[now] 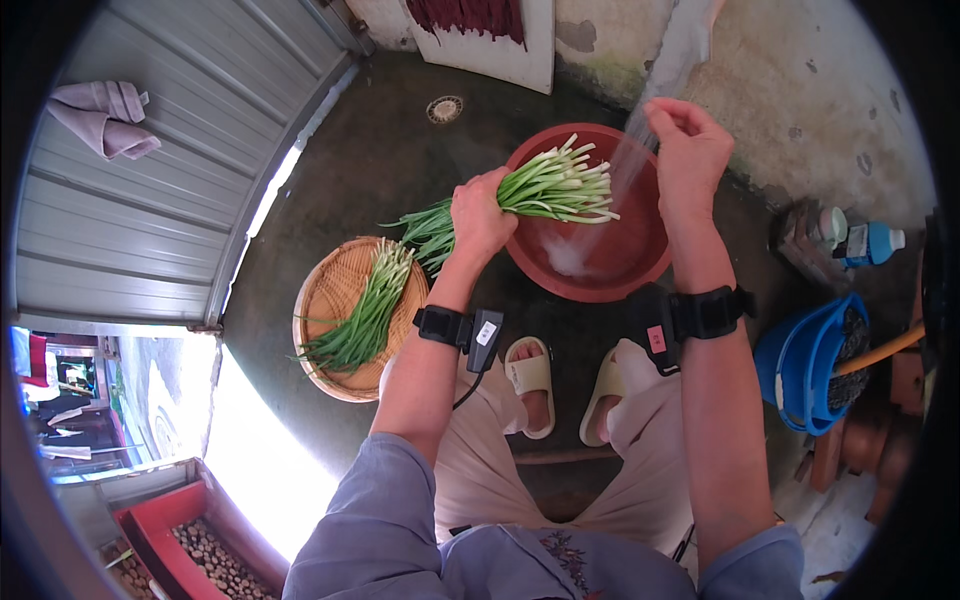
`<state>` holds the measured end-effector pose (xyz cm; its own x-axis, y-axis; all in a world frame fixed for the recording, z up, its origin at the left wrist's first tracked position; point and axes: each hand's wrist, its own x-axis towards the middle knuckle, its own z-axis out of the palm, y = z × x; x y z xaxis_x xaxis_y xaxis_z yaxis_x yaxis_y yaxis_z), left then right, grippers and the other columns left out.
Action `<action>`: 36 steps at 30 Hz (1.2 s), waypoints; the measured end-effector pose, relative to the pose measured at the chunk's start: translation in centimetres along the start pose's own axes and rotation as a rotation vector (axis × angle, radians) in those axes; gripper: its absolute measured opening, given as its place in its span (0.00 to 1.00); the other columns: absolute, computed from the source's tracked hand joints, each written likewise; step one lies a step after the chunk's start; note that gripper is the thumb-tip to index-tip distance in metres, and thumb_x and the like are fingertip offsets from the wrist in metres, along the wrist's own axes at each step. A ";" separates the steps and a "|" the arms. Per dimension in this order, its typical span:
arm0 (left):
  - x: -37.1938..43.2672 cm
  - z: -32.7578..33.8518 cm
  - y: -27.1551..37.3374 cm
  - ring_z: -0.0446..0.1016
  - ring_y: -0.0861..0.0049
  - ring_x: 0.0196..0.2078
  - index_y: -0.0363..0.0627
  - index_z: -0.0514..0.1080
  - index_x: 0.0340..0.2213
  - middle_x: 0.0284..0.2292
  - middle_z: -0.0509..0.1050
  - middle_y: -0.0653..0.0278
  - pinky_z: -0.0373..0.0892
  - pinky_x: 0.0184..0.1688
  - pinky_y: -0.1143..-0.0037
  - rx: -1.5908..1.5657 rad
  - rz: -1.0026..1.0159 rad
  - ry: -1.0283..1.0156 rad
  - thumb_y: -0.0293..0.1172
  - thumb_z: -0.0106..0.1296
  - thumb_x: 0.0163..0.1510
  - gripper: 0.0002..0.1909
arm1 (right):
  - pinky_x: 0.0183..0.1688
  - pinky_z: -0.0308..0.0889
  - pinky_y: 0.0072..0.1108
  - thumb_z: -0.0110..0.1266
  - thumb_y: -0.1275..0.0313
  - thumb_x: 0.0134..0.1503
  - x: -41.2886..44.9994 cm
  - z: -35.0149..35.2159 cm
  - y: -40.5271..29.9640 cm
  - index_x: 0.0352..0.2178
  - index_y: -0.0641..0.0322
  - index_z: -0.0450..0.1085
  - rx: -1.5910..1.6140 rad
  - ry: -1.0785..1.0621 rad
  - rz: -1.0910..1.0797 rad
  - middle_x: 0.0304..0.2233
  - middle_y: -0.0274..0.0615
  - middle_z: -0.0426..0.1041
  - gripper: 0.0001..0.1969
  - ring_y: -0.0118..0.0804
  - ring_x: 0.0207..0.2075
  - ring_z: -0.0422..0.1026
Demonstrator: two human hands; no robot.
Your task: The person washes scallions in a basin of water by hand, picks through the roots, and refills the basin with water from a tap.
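Observation:
My left hand (482,212) is closed round a bunch of garlic chives (559,184), its pale stem ends out over a red plastic basin (540,277) and its green leaves trailing to the left. Water (611,199) streams down at a slant into the basin. My right hand (691,154) is raised beside the basin's right rim, fingertips drawn together near the stream; whether anything thin is between them I cannot tell. A second bunch of chives (364,315) lies in a round woven bamboo basket (319,281) on the wet floor, left of my left forearm.
A floor drain (445,110) lies beyond the basin. On the right stand a blue bucket (780,367) with a mop in it and a blue bottle (870,244). A corrugated metal panel (150,210) with a hanging cloth (112,124) rises at left; a red box (161,517) is at lower left.

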<state>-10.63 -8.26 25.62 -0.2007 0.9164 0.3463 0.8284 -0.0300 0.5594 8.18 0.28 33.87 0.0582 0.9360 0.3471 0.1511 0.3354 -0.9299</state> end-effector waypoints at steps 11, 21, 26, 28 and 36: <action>-0.1 1.0 -0.6 0.69 0.56 0.32 0.42 0.69 0.27 0.25 0.71 0.56 0.63 0.36 0.68 -0.312 0.090 -0.015 0.17 0.50 0.30 0.15 | 0.34 0.67 0.22 0.52 0.79 0.45 0.6 1.0 -0.8 0.36 0.66 0.70 -0.062 -0.219 -0.254 0.33 0.46 0.73 0.13 0.36 0.33 0.72; 0.2 0.3 0.3 0.68 0.65 0.28 0.40 0.69 0.25 0.23 0.70 0.61 0.62 0.34 0.74 -0.562 0.075 0.122 0.18 0.54 0.31 0.13 | 0.25 0.62 0.13 0.53 0.79 0.46 -0.3 -0.6 -3.6 0.27 0.68 0.71 0.026 -0.289 -0.057 0.18 0.35 0.71 0.04 0.19 0.22 0.67; -0.1 0.5 -0.6 0.70 0.68 0.29 0.39 0.70 0.26 0.24 0.72 0.62 0.64 0.36 0.75 -0.596 0.063 0.133 0.19 0.54 0.33 0.12 | 0.24 0.61 0.12 0.53 0.79 0.47 -0.9 -0.3 -4.6 0.25 0.69 0.71 0.127 -0.340 -0.065 0.18 0.32 0.70 0.03 0.17 0.21 0.66; -0.1 0.5 -0.3 0.70 0.69 0.29 0.39 0.70 0.26 0.24 0.72 0.62 0.64 0.36 0.75 -0.580 0.065 0.138 0.19 0.53 0.33 0.12 | 0.23 0.61 0.11 0.53 0.79 0.46 -1.1 -0.2 -4.8 0.24 0.68 0.72 0.211 -0.389 -0.086 0.17 0.32 0.70 0.02 0.17 0.20 0.66; 0.1 0.7 -0.1 0.70 0.69 0.30 0.39 0.70 0.26 0.25 0.73 0.62 0.65 0.36 0.75 -0.594 0.026 0.138 0.19 0.56 0.31 0.14 | 0.24 0.64 0.14 0.54 0.76 0.47 -1.8 0.4 -5.7 0.23 0.72 0.70 0.178 -0.637 -0.055 0.18 0.37 0.71 0.06 0.22 0.21 0.69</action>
<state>-10.39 -7.87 25.01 -0.2830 0.8535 0.4374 0.4084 -0.3054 0.8602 6.86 -3.31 38.53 -0.5482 0.7785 0.3056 -0.0318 0.3457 -0.9378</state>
